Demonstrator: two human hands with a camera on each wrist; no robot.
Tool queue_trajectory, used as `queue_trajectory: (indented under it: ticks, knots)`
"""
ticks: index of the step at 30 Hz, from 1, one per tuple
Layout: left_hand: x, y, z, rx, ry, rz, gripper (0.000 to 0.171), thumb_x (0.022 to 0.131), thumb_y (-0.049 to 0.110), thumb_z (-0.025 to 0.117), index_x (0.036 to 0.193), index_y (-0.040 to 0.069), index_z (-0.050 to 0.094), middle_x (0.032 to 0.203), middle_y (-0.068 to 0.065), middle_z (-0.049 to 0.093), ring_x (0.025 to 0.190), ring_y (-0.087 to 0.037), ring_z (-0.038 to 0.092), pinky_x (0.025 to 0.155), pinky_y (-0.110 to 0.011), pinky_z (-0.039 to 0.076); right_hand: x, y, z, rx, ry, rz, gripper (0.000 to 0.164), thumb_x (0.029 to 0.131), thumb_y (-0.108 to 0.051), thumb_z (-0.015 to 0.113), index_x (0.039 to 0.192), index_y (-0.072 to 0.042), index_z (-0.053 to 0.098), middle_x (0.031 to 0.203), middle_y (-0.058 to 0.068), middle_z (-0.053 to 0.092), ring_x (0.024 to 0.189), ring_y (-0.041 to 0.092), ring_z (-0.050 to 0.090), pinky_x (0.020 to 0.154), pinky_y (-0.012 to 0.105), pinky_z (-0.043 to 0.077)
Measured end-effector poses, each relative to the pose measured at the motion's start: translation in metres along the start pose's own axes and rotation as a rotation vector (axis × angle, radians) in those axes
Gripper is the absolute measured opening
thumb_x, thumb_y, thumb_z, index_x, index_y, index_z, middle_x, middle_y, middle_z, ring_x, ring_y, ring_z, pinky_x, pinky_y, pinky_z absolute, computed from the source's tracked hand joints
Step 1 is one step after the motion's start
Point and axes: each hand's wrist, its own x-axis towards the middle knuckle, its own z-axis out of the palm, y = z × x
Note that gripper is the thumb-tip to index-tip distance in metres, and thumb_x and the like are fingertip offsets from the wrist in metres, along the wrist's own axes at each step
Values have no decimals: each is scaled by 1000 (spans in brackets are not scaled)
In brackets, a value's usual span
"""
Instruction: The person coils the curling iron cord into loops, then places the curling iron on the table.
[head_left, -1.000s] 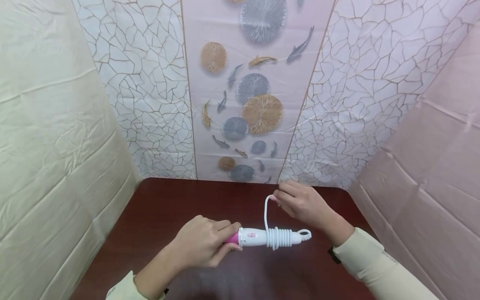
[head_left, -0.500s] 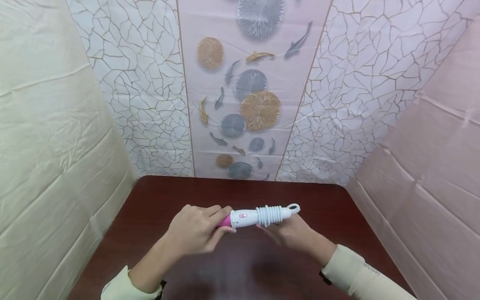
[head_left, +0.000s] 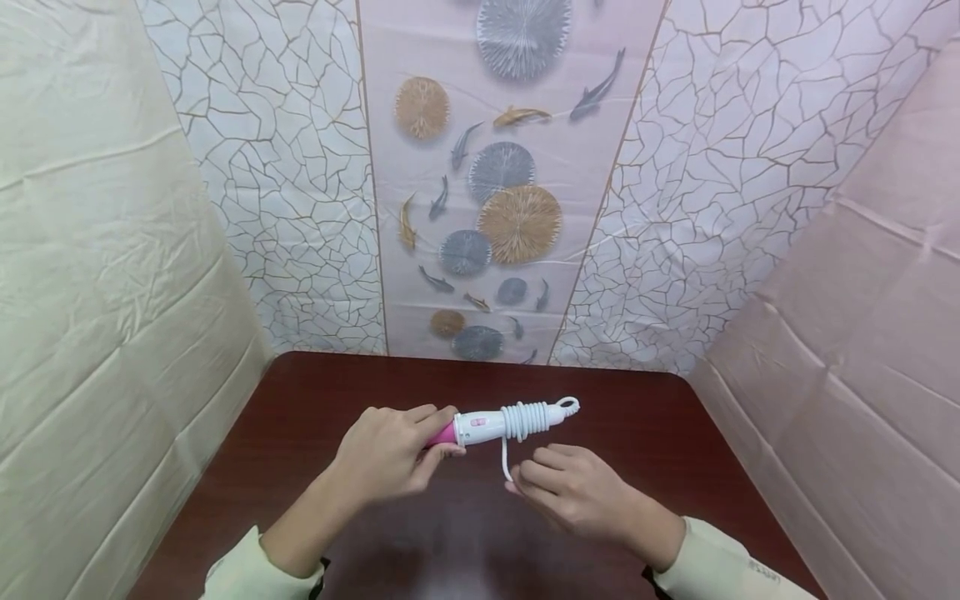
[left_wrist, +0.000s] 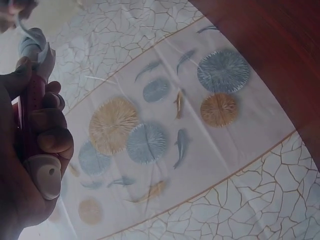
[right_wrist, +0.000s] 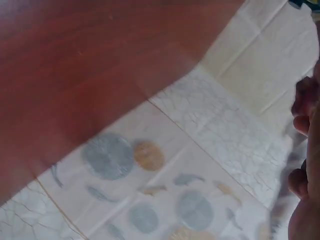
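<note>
A pink and white hair styling iron (head_left: 480,427) is held above the table, its handle pointing right. My left hand (head_left: 390,450) grips the pink part. In the left wrist view, the fingers wrap the pink body, and a white end piece (left_wrist: 45,175) shows below them. A white power cord (head_left: 528,419) is wound in several turns round the handle, with a small loop at its tip. Below the handle, my right hand (head_left: 577,492) pinches the cord's free stretch, pulled down from the coil. In the right wrist view only part of that hand shows, at the right edge.
A dark red-brown table (head_left: 337,387) lies beneath both hands. Behind its far edge hangs a patterned cloth (head_left: 465,300) with fish and round shapes. Pale cloth walls (head_left: 135,333) stand at the left and right.
My right hand has carried the cord from above the handle, round behind it, to below and nearer me. The left hand and iron have shifted slightly left and up in view.
</note>
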Motion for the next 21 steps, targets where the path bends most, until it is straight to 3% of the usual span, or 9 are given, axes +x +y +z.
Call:
queue_trajectory:
  ticks: [7, 11, 21]
  knots:
    - [-2, 3, 6, 9, -32, 19, 37, 95, 45, 83, 117, 16, 75, 79, 10, 67, 52, -3, 37, 46, -20, 31, 13, 19, -15, -60, 38, -17, 28, 113, -10, 60, 94, -3, 79, 88, 0, 70, 71, 12, 56, 61, 21, 50]
    - [-1, 6, 5, 17, -55, 35, 36, 96, 45, 82, 116, 17, 74, 77, 9, 63, 51, -5, 35, 46, -20, 29, 15, 29, -14, -70, 40, -8, 28, 113, -11, 61, 93, -3, 79, 88, 0, 70, 71, 14, 57, 61, 23, 47]
    - [-5, 11, 5, 51, -89, 109, 39, 97, 49, 81, 119, 17, 76, 75, 10, 60, 48, -6, 34, 45, -20, 26, 8, 37, -7, 19, -78, 108, 25, 114, -14, 59, 99, -4, 77, 91, 3, 66, 79, 19, 59, 67, 30, 50]
